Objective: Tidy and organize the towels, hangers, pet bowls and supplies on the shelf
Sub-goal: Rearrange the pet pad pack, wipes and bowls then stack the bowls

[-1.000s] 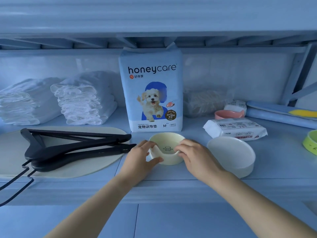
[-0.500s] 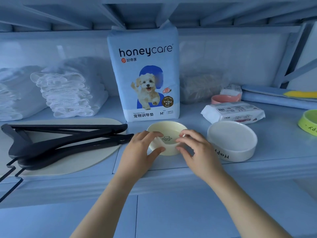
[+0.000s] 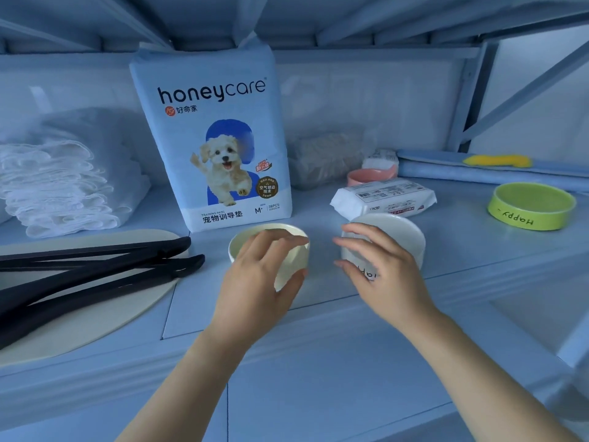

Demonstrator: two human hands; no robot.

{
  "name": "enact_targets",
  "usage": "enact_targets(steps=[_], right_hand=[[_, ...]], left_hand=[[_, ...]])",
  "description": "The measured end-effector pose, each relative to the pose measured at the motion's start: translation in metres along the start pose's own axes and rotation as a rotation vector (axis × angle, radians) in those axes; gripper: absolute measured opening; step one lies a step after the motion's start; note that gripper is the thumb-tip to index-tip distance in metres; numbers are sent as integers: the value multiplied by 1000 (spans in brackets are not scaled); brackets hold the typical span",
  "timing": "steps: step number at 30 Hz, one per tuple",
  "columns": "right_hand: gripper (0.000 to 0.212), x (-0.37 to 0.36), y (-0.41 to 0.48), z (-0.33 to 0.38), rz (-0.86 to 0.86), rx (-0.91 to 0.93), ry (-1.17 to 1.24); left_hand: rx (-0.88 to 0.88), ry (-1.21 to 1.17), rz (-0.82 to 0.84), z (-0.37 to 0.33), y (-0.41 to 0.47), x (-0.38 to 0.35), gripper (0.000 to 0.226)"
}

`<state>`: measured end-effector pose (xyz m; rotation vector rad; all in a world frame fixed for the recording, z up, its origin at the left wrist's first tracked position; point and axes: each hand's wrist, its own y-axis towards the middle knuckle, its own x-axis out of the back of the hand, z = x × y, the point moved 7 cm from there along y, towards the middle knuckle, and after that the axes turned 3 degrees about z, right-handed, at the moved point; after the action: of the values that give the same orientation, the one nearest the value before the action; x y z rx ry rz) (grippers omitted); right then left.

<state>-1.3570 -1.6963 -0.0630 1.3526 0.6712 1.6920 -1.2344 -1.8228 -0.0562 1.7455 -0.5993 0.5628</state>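
A small cream pet bowl (image 3: 243, 247) stands on the shelf in front of the honeycare training-pad bag (image 3: 216, 138). My left hand (image 3: 264, 279) grips it, fingers over the rim and thumb on its near side. My right hand (image 3: 379, 266) is off that bowl, fingers spread, in front of a white bowl (image 3: 406, 232) lettered "Happy"; whether it touches the bowl I cannot tell. Black hangers (image 3: 95, 269) lie on a beige mat (image 3: 79, 317) at the left. Folded white towels (image 3: 57, 189) are stacked behind them.
A wipes pack (image 3: 382, 196), a pink bowl (image 3: 363, 177) and a clear bag (image 3: 325, 154) sit right of the pad bag. A green bowl (image 3: 532, 207) and a blue rolled mat (image 3: 490, 173) are at the far right. The shelf's front edge (image 3: 287, 352) runs below my hands.
My right hand has let go of the cream bowl and moved right to the white bowl. My left hand stays on the cream bowl. The view has shifted closer and rightwards.
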Motion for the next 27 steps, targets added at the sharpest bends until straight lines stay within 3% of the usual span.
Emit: enact_targets(steps=[4, 9, 16, 22, 27], right_hand=[[22, 35, 2, -35, -31, -35, -57], [22, 50, 2, -75, 20, -17, -33], [25, 61, 10, -124, 116, 11, 91], [24, 53, 4, -152, 244, -20, 269], [47, 32, -8, -145, 541, 20, 281]], left_hand=[[-114, 14, 10, -34, 14, -27, 29], [-96, 9, 106, -64, 34, -69, 34], [89, -31, 310, -84, 52, -123, 54], [172, 6, 213, -84, 46, -127, 64], [228, 22, 144, -82, 43, -120, 53]])
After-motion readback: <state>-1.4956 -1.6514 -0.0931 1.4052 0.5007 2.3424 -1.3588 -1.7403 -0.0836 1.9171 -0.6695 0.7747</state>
